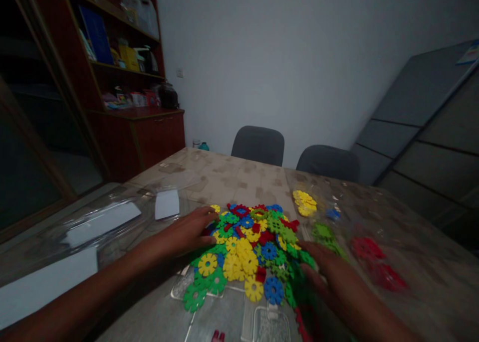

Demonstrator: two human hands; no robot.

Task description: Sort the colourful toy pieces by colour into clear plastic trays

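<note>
A heap of plastic interlocking gear-shaped discs (241, 262) in yellow, green, blue and red covers the table's near middle. Along its left side lies my left hand (194, 230), fingers stretched out and touching the outer pieces. On the right, my right hand (329, 267) rests against the heap's edge, its fingers reaching forward and partly in shadow. Neither hand grips a piece. Below the heap, a clear plastic case (220, 314) shows its moulded edges, and a small dark red piece (218, 336) lies at the bottom of the view.
Clear bags to the right hold yellow discs (305, 202), green pieces (325, 235) and red pieces (368, 247). Clear packaging with white cards (105, 222) lies at left. Two grey chairs (258, 145) stand beyond the table, with a wooden cabinet (157, 137) behind at left.
</note>
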